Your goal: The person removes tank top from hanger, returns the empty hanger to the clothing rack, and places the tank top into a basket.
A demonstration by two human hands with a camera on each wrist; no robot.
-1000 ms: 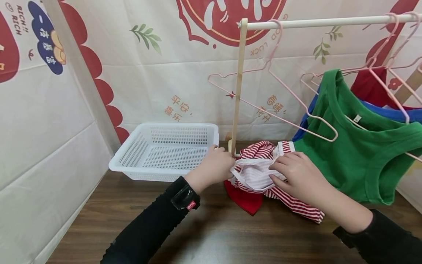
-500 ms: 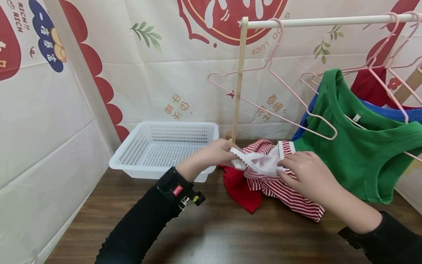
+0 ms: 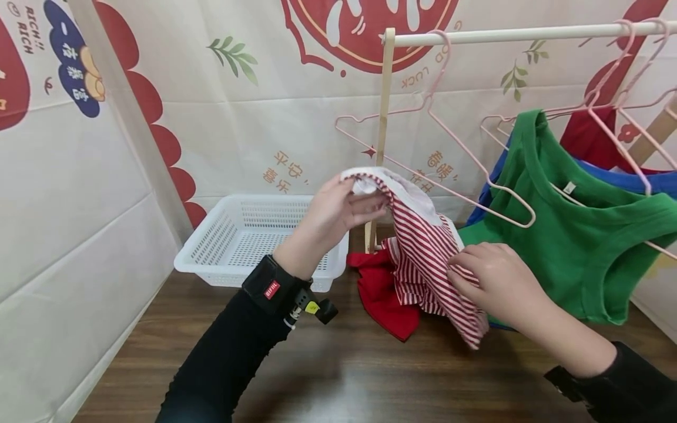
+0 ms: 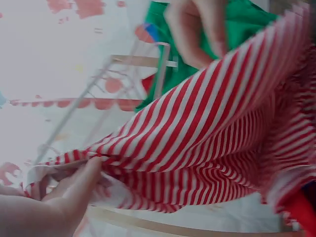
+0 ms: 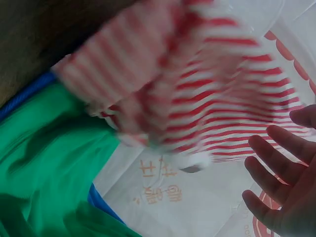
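Note:
My left hand (image 3: 330, 217) grips the white-lined top edge of a red-and-white striped garment (image 3: 423, 241), raised off the pile with its lower part hanging down. In the left wrist view, the thumb of that hand (image 4: 69, 202) lies against the gathered striped cloth (image 4: 187, 118). My right hand (image 3: 499, 282) is at the garment's right side. The right wrist view shows this hand's fingers (image 5: 276, 163) spread and loose, with nothing gripped. Below the garment, a red cloth (image 3: 391, 305) lies on the table. A bare pink hanger (image 3: 443, 66) hangs just above it.
A white perforated basket (image 3: 222, 276) stands behind my left forearm. The rack's wooden post (image 3: 386, 88) rises behind the garment. Right of it, a green tank top (image 3: 560, 235) hangs low from a hanger, with blue and red clothes behind.
My left hand has lifted the striped garment's edge up from the table, stretching the cloth out. The right hand has stayed nearly in place at its right side.

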